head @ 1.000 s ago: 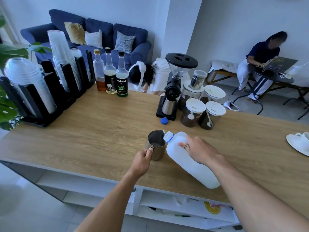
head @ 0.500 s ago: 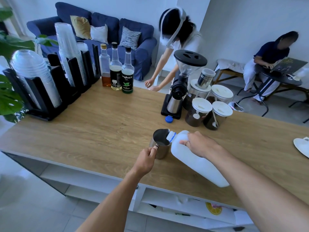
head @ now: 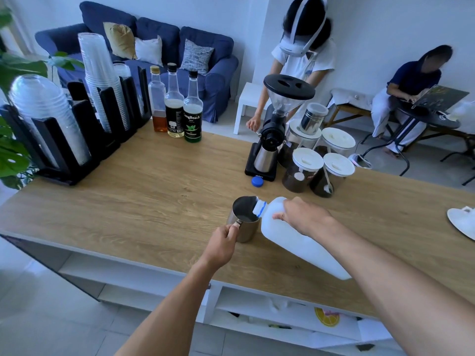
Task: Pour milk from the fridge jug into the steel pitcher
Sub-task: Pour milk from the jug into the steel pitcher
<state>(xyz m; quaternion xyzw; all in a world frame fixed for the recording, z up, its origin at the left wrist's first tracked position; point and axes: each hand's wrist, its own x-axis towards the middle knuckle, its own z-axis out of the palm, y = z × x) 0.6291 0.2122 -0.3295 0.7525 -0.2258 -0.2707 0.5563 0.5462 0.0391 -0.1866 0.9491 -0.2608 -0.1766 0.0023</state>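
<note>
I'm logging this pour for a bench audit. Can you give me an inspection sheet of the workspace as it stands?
Surface: wooden counter, no spill seen.
Job's things: milk jug tipped, cap off, mouth over the rim of the steel pitcher; whether milk is flowing cannot be told.
Clutter: blue cap, coffee grinder, lidded jars, three bottles, cup rack, white saucer.
Hands: left hand holds the pitcher's handle; right hand grips the jug near its neck.
Cables: one on the floor beyond the counter.
Surroundings: blue sofa, a standing person beyond the counter, a seated person with a laptop.
</note>
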